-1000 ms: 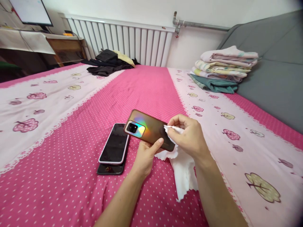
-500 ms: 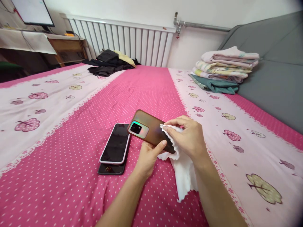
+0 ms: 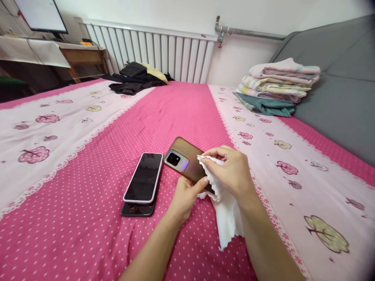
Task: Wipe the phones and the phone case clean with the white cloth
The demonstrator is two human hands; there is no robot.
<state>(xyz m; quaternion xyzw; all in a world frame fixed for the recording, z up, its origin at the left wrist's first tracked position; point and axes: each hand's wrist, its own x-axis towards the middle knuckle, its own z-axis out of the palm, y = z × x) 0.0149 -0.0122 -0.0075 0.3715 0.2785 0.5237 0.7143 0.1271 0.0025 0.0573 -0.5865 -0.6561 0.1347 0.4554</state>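
Observation:
My left hand (image 3: pixel 185 197) grips a phone (image 3: pixel 191 156) in a brownish translucent case by its lower edge, thumb on the back. The camera side faces up, tilted toward the left. A white cloth (image 3: pixel 230 218) is pinched in my right hand (image 3: pixel 233 168), whose fingers press it against the phone's right end and hide that end. The rest of the cloth hangs down below my right wrist. To the left of my hands, a phone with a white rim (image 3: pixel 143 177) lies screen up on top of a dark phone (image 3: pixel 137 209), which shows only at its lower end.
A pink patterned sheet (image 3: pixel 88 210) covers the bed. Dark clothes (image 3: pixel 131 78) lie at its far left, and folded fabrics (image 3: pixel 278 82) are stacked at the far right beside a grey headboard (image 3: pixel 336 78). Behind stand a radiator (image 3: pixel 152 48) and a desk (image 3: pixel 82 56) with a monitor (image 3: pixel 43 15).
The cased phone has shifted slightly to the right and turned a little in my left hand's hold. My right hand has moved slightly left with the cloth along the phone's back.

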